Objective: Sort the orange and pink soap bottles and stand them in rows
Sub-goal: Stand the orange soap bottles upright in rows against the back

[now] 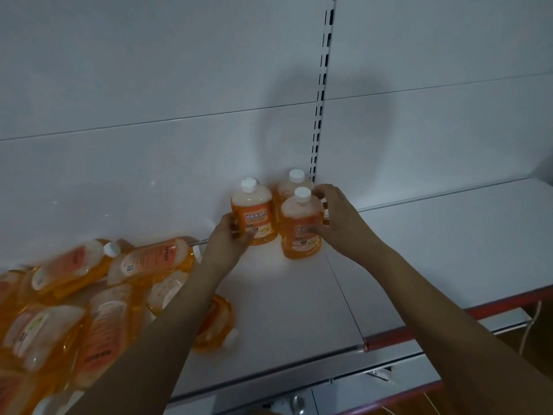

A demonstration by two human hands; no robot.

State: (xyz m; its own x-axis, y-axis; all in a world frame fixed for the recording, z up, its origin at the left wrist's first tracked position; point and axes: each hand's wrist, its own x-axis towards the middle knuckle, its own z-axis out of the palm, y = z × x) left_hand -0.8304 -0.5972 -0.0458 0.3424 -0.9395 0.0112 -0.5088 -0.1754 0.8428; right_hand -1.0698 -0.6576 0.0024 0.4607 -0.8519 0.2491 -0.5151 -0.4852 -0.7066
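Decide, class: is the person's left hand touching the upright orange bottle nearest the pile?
Touching. The head view shows the left hand wrapped around the lower side of the left upright bottle, thumb lying across its front, with no gap visible.

The left upright orange bottle [253, 215] has a label reading "地板清洁剂".

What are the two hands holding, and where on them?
The left hand grips the lower body of one upright orange bottle. The right hand grips another upright orange bottle by its side, around the middle.
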